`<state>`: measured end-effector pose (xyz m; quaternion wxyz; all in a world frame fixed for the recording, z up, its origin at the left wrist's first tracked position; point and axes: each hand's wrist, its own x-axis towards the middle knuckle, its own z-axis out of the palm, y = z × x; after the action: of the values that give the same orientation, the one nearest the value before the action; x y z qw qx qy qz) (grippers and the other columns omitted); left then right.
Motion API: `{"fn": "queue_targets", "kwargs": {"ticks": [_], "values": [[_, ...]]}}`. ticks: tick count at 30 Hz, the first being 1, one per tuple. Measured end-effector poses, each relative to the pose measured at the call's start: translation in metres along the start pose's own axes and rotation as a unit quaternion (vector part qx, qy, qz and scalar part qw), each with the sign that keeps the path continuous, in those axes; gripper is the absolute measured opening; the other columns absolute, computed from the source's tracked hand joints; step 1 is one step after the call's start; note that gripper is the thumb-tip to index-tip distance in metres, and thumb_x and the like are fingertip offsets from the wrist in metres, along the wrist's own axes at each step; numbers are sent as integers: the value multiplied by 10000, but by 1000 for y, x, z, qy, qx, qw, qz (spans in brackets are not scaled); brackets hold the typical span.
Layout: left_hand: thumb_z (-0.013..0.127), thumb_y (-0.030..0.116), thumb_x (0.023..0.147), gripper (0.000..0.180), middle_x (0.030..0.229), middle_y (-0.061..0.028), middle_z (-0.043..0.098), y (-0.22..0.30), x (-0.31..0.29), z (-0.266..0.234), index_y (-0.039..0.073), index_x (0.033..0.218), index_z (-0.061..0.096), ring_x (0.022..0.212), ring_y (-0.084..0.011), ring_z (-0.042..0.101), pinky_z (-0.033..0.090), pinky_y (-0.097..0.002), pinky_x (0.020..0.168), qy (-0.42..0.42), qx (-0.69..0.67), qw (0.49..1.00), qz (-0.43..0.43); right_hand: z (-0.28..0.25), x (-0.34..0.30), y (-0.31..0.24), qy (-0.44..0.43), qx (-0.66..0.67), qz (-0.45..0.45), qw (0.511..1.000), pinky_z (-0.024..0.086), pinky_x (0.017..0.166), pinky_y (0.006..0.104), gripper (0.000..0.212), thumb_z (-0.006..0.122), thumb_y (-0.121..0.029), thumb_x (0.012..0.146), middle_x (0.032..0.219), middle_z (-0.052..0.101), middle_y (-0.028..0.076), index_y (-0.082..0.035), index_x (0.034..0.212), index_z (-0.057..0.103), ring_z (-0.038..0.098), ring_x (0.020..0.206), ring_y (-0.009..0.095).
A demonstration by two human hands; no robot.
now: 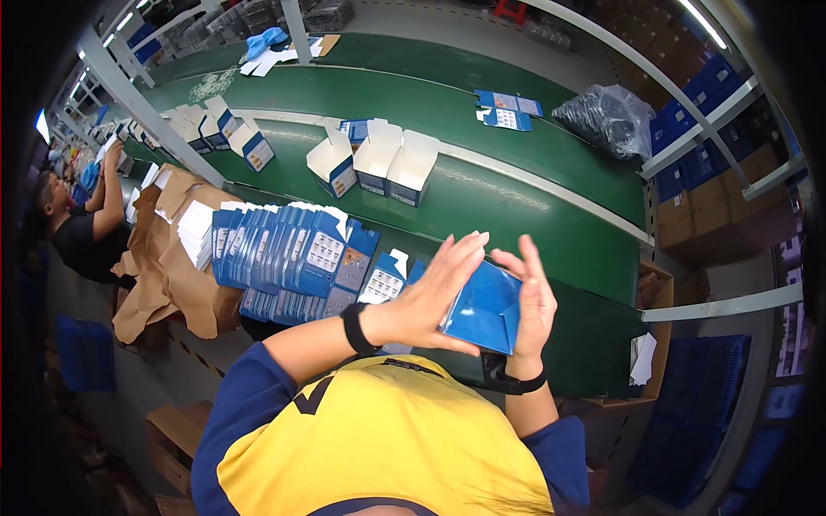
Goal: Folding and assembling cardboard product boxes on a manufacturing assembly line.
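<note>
Green work surfaces (533, 172) are framed by pale metal posts (149, 108). The room is lit by tube lights (704, 23) overhead. Blue containers (694, 113) and brown cartons (727, 217) are stacked at the right, and the grey floor (473, 33) is marked with striped tape (202, 359).

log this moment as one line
left hand: on left side of blue box | right hand: on its right side | flat printed cartons: piled farther left | open boxes: standing on green surface
</note>
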<state>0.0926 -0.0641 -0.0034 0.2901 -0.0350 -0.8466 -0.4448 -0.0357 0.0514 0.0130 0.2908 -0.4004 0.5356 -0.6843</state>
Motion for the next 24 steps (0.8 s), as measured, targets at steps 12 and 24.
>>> {"fn": "queue_targets", "kwargs": {"ticks": [12, 24], "values": [[766, 121, 653, 999, 1478, -171, 140, -45, -3, -9, 155, 1429, 136, 1352, -366, 209, 159, -584, 1062, -50, 182, 958, 218, -39, 6, 61, -2, 230, 284, 931, 457, 903, 360, 673, 451, -447, 920, 1281, 485, 137, -40, 1409, 231, 541, 1098, 250], [730, 245, 697, 745, 1168, -235, 497, -134, -139, -6, 19, 1303, 361, 1140, -371, 445, 395, -405, 940, 111, 85, 829, -541, -56, 109, 219, 48, -454, -43, 888, 407, 968, 370, 1129, 761, -66, 652, 1350, 386, 223, -124, 1445, -40, 506, 1145, 343]]}}
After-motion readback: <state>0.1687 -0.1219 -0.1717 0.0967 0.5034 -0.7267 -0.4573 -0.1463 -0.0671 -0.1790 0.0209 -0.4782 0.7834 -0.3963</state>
